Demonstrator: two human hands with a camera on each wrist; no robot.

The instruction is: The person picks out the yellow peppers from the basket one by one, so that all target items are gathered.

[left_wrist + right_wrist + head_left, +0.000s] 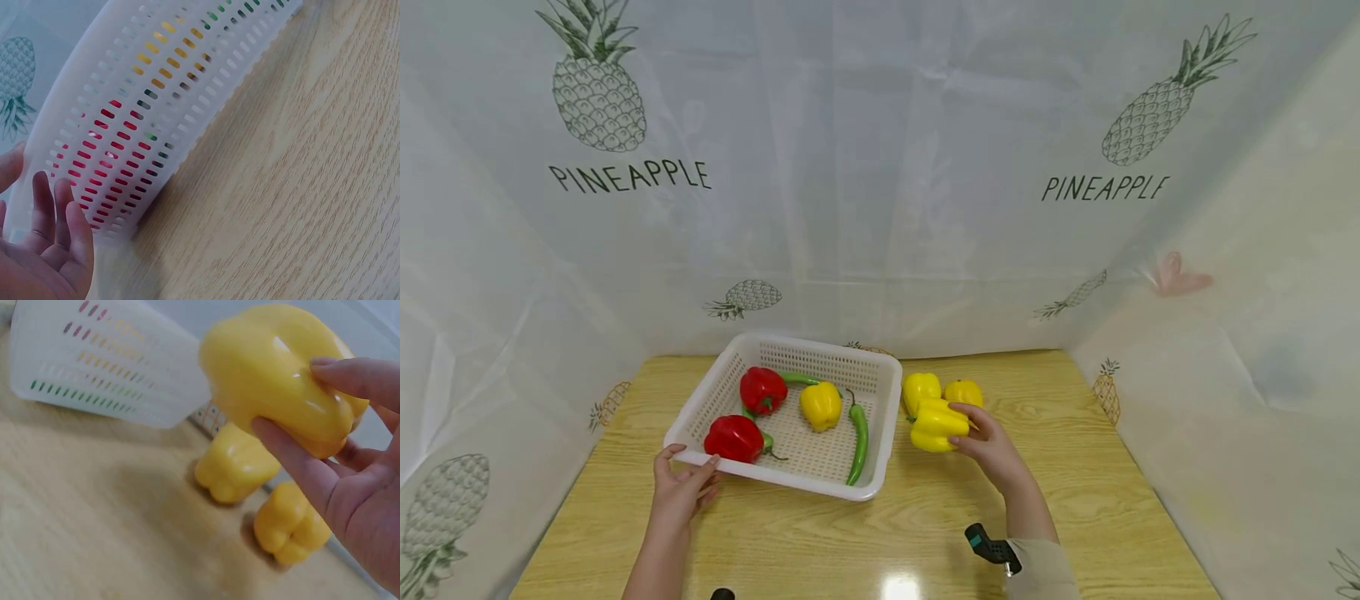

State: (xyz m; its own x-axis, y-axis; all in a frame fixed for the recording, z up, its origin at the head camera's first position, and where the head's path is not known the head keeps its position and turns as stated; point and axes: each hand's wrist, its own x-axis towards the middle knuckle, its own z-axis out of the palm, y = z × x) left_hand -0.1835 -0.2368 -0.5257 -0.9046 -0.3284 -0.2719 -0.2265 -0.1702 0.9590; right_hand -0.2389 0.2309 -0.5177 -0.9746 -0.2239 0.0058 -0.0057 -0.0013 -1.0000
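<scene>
My right hand (988, 446) holds a yellow bell pepper (934, 426) in the air, just right of a white plastic basket (889, 417). In the right wrist view, thumb and fingers pinch this bell pepper (269, 369) from both sides. At the basket's near left corner, my left hand (679, 493) grips the rim, with fingers against the outer wall in the left wrist view. Inside lie two red bell peppers (763, 390), one yellow bell pepper (821, 406) and several green chili peppers (859, 442), some partly hidden under the red ones.
Two more yellow bell peppers (237, 464) stand on the wooden table (820, 542), right of the basket and behind the held one. A pineapple-print sheet (880, 208) hangs along the table's back and sides.
</scene>
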